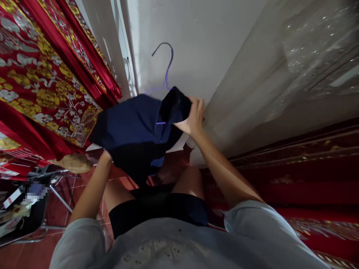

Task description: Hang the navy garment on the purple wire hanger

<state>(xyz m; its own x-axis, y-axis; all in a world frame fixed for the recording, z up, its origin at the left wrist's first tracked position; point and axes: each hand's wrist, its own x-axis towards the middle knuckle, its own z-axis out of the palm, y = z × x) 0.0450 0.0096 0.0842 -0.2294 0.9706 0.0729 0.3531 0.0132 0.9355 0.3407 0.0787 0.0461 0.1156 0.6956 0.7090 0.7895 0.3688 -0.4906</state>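
Note:
A dark navy and black garment hangs in front of me, held up between both hands. The purple wire hanger is partly inside it; its hook sticks up above the cloth, and a short bit of its bar shows at the opening. My right hand is closed on the garment's edge at the right, thumb toward me. My left hand is hidden under the left part of the cloth; only the left wrist shows, so its fingers cannot be seen.
At the left hangs red cloth with gold and silver embroidery. A black chair with metal legs holds several items, lower left. A pale wall stands ahead. Clear plastic wrapping is at the upper right, red fabric below it.

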